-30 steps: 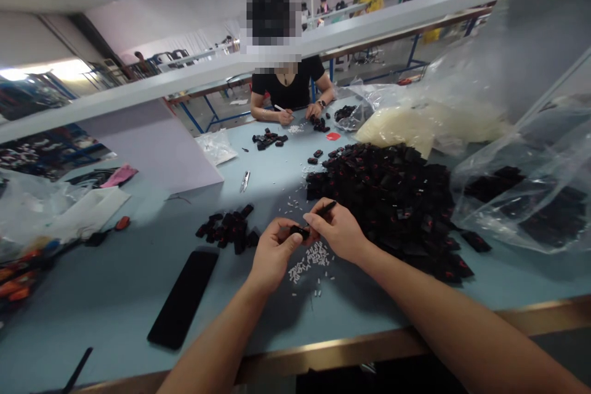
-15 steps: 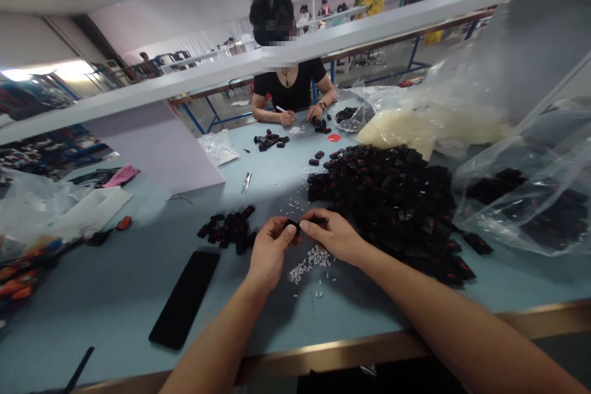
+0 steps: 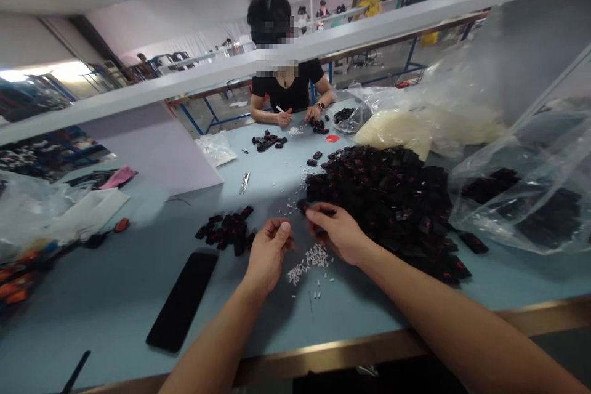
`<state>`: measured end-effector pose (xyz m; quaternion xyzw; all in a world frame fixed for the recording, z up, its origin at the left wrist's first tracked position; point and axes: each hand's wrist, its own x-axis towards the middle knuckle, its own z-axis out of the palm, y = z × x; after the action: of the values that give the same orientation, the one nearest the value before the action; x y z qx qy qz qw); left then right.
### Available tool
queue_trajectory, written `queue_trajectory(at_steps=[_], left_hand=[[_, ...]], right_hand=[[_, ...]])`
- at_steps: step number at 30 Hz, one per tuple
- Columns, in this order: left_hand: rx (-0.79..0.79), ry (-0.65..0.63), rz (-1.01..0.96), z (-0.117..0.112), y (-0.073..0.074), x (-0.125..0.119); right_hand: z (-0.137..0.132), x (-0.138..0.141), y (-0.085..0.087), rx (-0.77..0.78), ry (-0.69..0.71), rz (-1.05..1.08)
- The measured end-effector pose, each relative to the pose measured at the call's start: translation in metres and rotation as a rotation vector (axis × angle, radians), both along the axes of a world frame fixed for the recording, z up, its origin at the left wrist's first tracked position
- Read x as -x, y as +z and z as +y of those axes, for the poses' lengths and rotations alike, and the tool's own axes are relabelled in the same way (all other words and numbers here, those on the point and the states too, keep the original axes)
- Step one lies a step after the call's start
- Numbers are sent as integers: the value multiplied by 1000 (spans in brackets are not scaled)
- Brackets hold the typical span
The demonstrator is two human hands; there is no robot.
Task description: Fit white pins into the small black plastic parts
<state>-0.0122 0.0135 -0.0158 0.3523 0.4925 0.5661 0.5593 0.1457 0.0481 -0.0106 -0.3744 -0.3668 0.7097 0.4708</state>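
My right hand (image 3: 340,233) is closed, with thumb and fingers on a small flat black piece (image 3: 302,205) at the near left edge of a big heap of black pieces (image 3: 388,197) with red marks. A dark, thin end also shows over its knuckles. Across a short gap, my left hand (image 3: 268,253) is loosely curled, thumb raised and fingers slightly apart; nothing shows in it. Between and below the hands lies a pile of small white bits (image 3: 316,257). Left of my left hand is a smaller group of black pieces (image 3: 227,231).
A black phone-like slab (image 3: 183,301) lies at front left. Metal snips (image 3: 244,183) rest farther back. Clear plastic bags (image 3: 521,191) stand at the right. Opposite, a person (image 3: 289,95) holds a white pen-like tool. A white shelf (image 3: 258,64) crosses above the table.
My hands have parted. The black piece between them is now at my right fingertips, slightly up toward the heap. My left hand has let go and stays near its place.
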Motion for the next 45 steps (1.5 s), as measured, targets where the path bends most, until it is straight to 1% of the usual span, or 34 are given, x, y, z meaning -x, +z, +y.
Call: queue_trajectory(at_steps=[2, 3, 4, 6, 9, 11, 15, 17, 18, 21, 22, 23, 24, 25, 26, 28, 30, 32, 33, 35, 37, 39, 41, 43, 45], left_hand=[[14, 0, 16, 0, 0, 0], [17, -5, 22, 0, 0, 1], [17, -11, 29, 0, 0, 1], [12, -17, 41, 0, -1, 1], [6, -25, 66, 0, -3, 1], [6, -33, 91, 0, -4, 1], [-11, -24, 191, 4, -2, 8], [-54, 7, 336, 8, 3, 17], [-76, 30, 460, 10, 6, 23], [-130, 200, 883, 20, 17, 45], [-145, 236, 1052, 23, 20, 52], [-143, 246, 1203, 25, 22, 58], [-137, 225, 1318, 27, 24, 63], [-130, 178, 1405, 27, 26, 67], [-121, 108, 1475, 27, 27, 70], [-93, -74, 1545, 23, 30, 72], [-45, -274, 1529, 17, 33, 73], [-26, -480, 1446, 10, 37, 73], [-30, -522, 1435, 8, 38, 73], [-43, -552, 1484, 5, 38, 75], [-50, -564, 1542, 5, 36, 77], [-48, -586, 1562, 7, 32, 78], [-50, -593, 1564, 9, 28, 76], [-68, -558, 1559, 10, 27, 73], [-116, -490, 1530, 10, 29, 66]], right_hand=[[5, -2, 1, 68, -200, 167], [7, -3, 2, 83, -264, 210], [9, -4, 2, 93, -298, 224], [10, -4, 1, 110, -287, 198], [7, -2, 0, 131, -194, 144], [5, 0, 0, 126, -157, 119], [4, -1, 1, 87, -158, 100], [5, -2, 2, 77, -160, 93], [5, -2, 2, 76, -160, 90], [6, -2, 2, 74, -162, 85], [6, -2, 2, 72, -163, 83], [6, -2, 2, 67, -163, 82], [5, -2, 2, 60, -161, 79], [5, -1, 2, 54, -158, 74], [5, -1, 2, 46, -157, 68], [4, -1, 1, 31, -158, 54], [4, 0, 1, 12, -172, 40], [5, 1, 0, -14, -184, 25], [5, 1, -1, -28, -186, 13], [5, 0, -2, -65, -190, -29], [5, -1, -3, -140, -196, -124], [4, -3, -4, -285, -180, -270], [3, -4, -5, -483, -132, -421], [1, -4, -6, -663, -56, -543], [-2, -3, -6, -781, 27, -628]])
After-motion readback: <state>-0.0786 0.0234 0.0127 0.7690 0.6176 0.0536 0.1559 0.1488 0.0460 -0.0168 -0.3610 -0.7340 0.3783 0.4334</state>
